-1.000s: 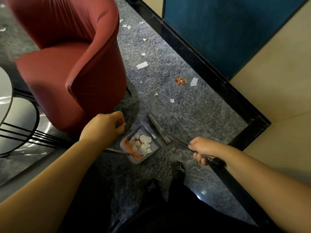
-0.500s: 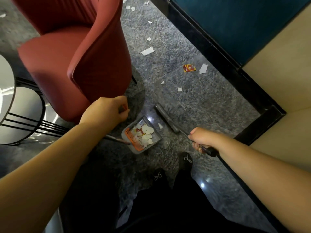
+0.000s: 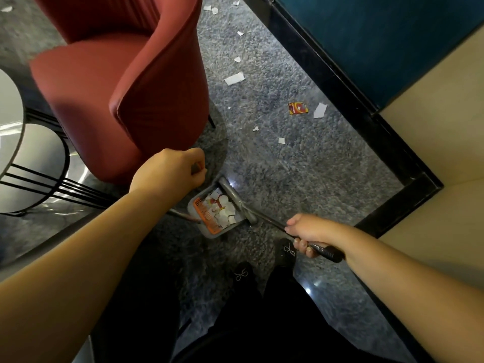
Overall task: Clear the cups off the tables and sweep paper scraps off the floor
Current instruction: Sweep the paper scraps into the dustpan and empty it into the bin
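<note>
At the far left I see the edge of a round white tabletop [image 3: 9, 121] on a black wire frame, and no cup is visible on the part I can see. Next to it stands a red armchair [image 3: 125, 82], its curved back turned toward the scattered floor. My left hand [image 3: 170, 171] hangs just in front of the chair's base, fingers curled tight around the upright handle of the dustpan; only a sliver of that handle shows between them. Below it on the grey floor [image 3: 301, 166] sits the grey dustpan [image 3: 207, 218], holding a heap of white paper scraps [image 3: 224, 209] beside an orange strip along its rear edge. The broom head [image 3: 237, 199] lies right against the pan's open lip. My right hand [image 3: 310, 234] grips the broom's dark handle [image 3: 327, 251], fingers wrapped round it. Loose scraps [image 3: 234, 78] lie farther out across the floor, with a red and yellow wrapper [image 3: 297, 108] just beside a larger white piece [image 3: 320, 110] near the black skirting [image 3: 366, 121]. Black shoes [image 3: 285, 251] show at the bottom.
</note>
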Demonstrator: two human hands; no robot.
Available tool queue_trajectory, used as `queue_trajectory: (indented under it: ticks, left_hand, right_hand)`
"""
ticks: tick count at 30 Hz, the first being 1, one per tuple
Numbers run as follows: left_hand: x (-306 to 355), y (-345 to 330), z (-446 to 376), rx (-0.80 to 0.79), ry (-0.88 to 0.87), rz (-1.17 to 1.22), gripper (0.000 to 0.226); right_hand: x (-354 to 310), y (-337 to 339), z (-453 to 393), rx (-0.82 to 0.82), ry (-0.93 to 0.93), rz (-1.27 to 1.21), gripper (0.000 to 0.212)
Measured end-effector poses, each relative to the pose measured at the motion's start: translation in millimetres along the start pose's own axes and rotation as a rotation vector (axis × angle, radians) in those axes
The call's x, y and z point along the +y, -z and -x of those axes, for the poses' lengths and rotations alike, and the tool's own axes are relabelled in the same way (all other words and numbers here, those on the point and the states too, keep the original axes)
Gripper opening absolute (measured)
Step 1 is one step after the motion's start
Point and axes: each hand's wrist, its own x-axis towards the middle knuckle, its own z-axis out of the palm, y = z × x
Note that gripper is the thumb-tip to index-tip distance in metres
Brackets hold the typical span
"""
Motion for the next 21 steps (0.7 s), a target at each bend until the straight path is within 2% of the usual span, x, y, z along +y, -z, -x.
queue_trajectory:
  ticks: [5,11,18,21]
  left_hand:
    - [-3.7,1.1,1.0,0.016,0.002,0.013,0.01]
    - [-6.7,2.4,4.4,0.001,0.013,0.026,0.009]
    - [-1.9,13.3,11.5,0.086,-0.005,0.062,0.009]
    - [5.8,23.0,0.5,0.109,-0.018,0.086,0.009]
  right_hand:
    - [6.6,9.3,12.5,0.03,0.008,-0.046,0.005]
    - [15.1,16.8,22.9,0.069,0.052,-0.093,0.012]
    - [8.0,30.1,41.3,0.097,0.101,-0.156,0.004]
    - [6.4,41.1,47.6,0.123,0.118,-0.186,0.011]
